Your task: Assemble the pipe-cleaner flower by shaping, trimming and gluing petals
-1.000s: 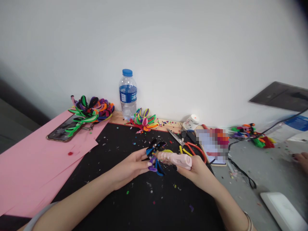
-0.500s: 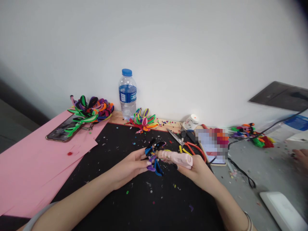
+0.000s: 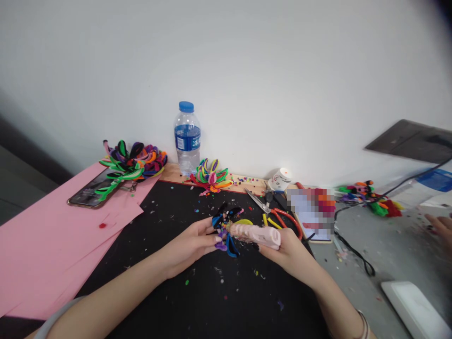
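Observation:
My left hand (image 3: 192, 247) pinches a small flower-like piece of blue, purple and black fuzzy loops (image 3: 231, 246) above the black mat (image 3: 212, 306). My right hand (image 3: 291, 254) is wrapped round a pale pink tool (image 3: 261, 235), which looks like a glue gun. Its tip points left and meets the middle of the fuzzy piece, though the exact contact is too small to make out. Just beyond the tool lie scissors with orange handles (image 3: 287, 219), their blades pointing to the back left.
Fuzzy loop bundles (image 3: 136, 162) lie on a phone and pink paper (image 3: 52, 240). Along the wall stand a water bottle (image 3: 187, 141) and a tilted white cup (image 3: 280, 179). A pixelated phone (image 3: 312, 221), black cable (image 3: 356, 256) and white device (image 3: 416, 306) are at right, near another person's hand (image 3: 441, 228).
The pink tool and my right hand have shifted slightly left, toward the fuzzy piece. My left hand has hardly moved. At the far right, the other person's hand has moved a little.

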The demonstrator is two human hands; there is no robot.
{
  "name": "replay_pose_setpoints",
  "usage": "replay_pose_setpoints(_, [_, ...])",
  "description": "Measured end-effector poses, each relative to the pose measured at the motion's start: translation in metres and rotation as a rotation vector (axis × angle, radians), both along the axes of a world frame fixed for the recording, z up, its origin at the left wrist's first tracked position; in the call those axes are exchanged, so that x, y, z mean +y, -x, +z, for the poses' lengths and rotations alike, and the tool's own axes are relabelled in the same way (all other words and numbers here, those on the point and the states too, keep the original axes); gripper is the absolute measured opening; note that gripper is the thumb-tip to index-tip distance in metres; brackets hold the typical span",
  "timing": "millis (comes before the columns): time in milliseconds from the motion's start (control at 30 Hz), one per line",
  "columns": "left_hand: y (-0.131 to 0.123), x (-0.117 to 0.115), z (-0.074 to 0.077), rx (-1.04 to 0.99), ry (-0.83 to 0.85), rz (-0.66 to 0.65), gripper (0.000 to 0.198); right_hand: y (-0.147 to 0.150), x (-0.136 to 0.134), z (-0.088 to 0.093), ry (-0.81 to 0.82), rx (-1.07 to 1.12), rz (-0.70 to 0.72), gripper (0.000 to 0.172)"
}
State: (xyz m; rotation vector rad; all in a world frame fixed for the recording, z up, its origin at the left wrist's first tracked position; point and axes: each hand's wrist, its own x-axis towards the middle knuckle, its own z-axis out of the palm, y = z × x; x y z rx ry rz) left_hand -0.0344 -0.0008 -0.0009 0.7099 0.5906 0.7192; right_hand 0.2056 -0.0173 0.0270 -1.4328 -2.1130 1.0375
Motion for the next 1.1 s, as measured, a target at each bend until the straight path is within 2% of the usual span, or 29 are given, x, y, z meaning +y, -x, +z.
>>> replay_pose_setpoints(300, [0.0000,0.0000,0.0018,0.003,-0.009,-0.008,0.038,0.0001,0.0003,0.0002,0.008,-0.014,0.000,0.009])
replay_pose_setpoints(1100, [0.0010,0.0000,-0.0014,0.010,-0.014,0.003,0.034,-0.0008,0.0012,0.0011,-0.046,-0.028,-0.038,0.014])
